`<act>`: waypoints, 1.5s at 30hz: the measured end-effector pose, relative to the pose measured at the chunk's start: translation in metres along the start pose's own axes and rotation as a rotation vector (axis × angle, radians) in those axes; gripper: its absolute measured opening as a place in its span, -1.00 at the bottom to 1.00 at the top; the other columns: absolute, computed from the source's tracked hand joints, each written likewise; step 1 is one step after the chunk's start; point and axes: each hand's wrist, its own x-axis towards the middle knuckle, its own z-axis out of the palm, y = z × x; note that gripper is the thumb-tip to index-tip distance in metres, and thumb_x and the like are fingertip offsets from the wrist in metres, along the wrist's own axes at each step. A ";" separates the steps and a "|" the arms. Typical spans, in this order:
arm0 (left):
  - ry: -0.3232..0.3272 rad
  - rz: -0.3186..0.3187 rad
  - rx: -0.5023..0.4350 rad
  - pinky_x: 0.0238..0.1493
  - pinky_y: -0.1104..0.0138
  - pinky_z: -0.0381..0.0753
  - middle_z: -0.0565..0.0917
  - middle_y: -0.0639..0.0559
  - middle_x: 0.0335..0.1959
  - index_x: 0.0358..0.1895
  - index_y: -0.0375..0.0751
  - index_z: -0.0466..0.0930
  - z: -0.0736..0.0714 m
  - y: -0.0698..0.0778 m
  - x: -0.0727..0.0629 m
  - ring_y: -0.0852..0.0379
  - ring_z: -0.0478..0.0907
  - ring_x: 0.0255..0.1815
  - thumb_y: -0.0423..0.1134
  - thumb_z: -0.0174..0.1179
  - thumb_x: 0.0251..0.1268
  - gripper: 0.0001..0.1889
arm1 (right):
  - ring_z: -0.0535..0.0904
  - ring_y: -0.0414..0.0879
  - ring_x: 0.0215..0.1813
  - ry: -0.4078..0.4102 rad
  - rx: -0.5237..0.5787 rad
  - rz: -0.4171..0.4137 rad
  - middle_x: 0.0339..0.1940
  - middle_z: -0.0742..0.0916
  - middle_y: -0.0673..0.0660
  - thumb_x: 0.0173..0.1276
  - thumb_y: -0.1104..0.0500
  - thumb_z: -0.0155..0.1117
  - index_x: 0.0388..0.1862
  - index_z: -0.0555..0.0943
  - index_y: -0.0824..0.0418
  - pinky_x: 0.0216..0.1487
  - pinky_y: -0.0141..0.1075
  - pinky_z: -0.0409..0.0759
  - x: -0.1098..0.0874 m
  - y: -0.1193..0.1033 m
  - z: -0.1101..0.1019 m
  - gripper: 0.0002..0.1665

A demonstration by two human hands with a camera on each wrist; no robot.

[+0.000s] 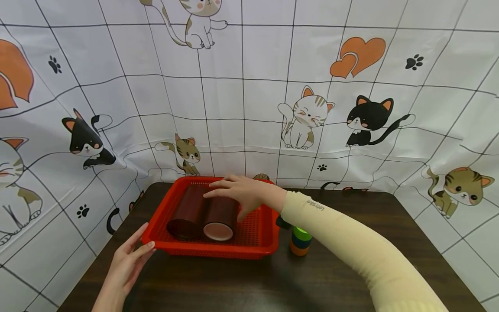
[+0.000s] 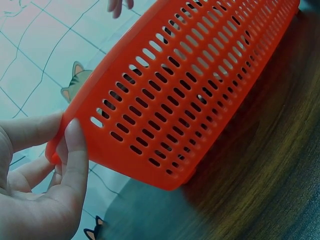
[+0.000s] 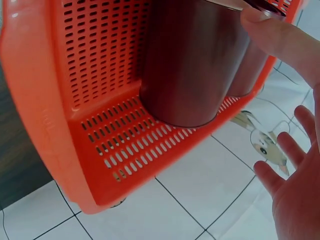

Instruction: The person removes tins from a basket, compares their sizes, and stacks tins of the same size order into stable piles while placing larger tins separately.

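A red perforated plastic basket (image 1: pixel 249 250) sits on the dark table. Two dark brown cylinders lie side by side in it: the left cylinder (image 1: pixel 191 208) shows a dark near end, the right cylinder (image 1: pixel 220 212) a pale, round one. My left hand (image 1: pixel 126 262) pinches the basket's near left corner; in the left wrist view thumb and fingers (image 2: pixel 75 150) close round the rim. Over the right cylinder is my right hand (image 1: pixel 247 195), fingers spread and reaching leftward. In the right wrist view its thumb (image 3: pixel 280 40) overlaps the cylinder's end, and the other fingers extend past the basket's edge.
Right of the basket stands a small stack (image 1: pixel 300 242) of green, dark blue and orange pieces, partly behind the right sleeve (image 1: pixel 343 238). The dark wood table (image 1: pixel 218 286) meets a white sheet (image 1: pixel 257 130) printed with cats at its back and sides.
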 end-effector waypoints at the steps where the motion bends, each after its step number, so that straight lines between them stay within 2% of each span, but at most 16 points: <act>1: 0.000 -0.002 0.000 -0.01 0.57 0.64 0.22 0.37 0.23 0.60 -0.01 -0.04 0.000 0.000 0.000 0.49 0.53 0.03 -0.36 0.17 0.40 -0.20 | 0.09 0.00 0.54 -0.003 0.004 -0.002 0.64 0.11 -0.08 0.04 -0.10 0.58 0.59 0.03 -0.30 0.40 -0.02 0.43 0.002 0.000 0.001 0.24; 11: -0.014 0.027 -0.011 -0.03 0.57 0.64 0.25 0.27 0.22 0.60 -0.02 -0.02 0.001 0.000 0.001 0.46 0.55 0.00 -0.38 0.16 0.40 -0.21 | 0.09 0.01 0.55 -0.031 0.033 -0.016 0.63 0.16 -0.03 -0.03 -0.06 0.62 0.58 0.07 -0.28 0.44 0.01 0.39 0.016 0.000 0.011 0.27; 22: -0.001 0.002 -0.007 -0.02 0.57 0.64 0.22 0.30 0.22 0.60 0.01 -0.03 0.000 0.000 0.000 0.46 0.53 0.00 -0.37 0.17 0.40 -0.20 | 0.10 0.02 0.55 -0.079 -0.038 -0.050 0.62 0.20 -0.01 -0.02 -0.14 0.58 0.58 0.10 -0.25 0.50 -0.04 0.34 0.031 -0.005 0.022 0.23; 36: 0.005 -0.007 0.003 -0.02 0.58 0.64 0.22 0.27 0.22 0.60 0.01 -0.05 -0.001 0.000 0.000 0.46 0.53 -0.01 -0.36 0.17 0.41 -0.20 | 0.12 0.00 0.58 -0.138 -0.122 -0.052 0.61 0.23 -0.06 0.01 -0.11 0.59 0.58 0.10 -0.28 0.56 -0.03 0.26 0.036 -0.011 0.038 0.21; 45: -0.001 0.004 -0.005 -0.02 0.57 0.64 0.22 0.34 0.22 0.60 0.00 -0.04 0.000 0.000 0.001 0.46 0.54 0.00 -0.36 0.16 0.41 -0.21 | 0.12 0.00 0.60 -0.179 -0.165 -0.052 0.60 0.25 -0.08 -0.02 -0.10 0.62 0.54 0.14 -0.30 0.60 -0.02 0.20 0.041 -0.013 0.041 0.19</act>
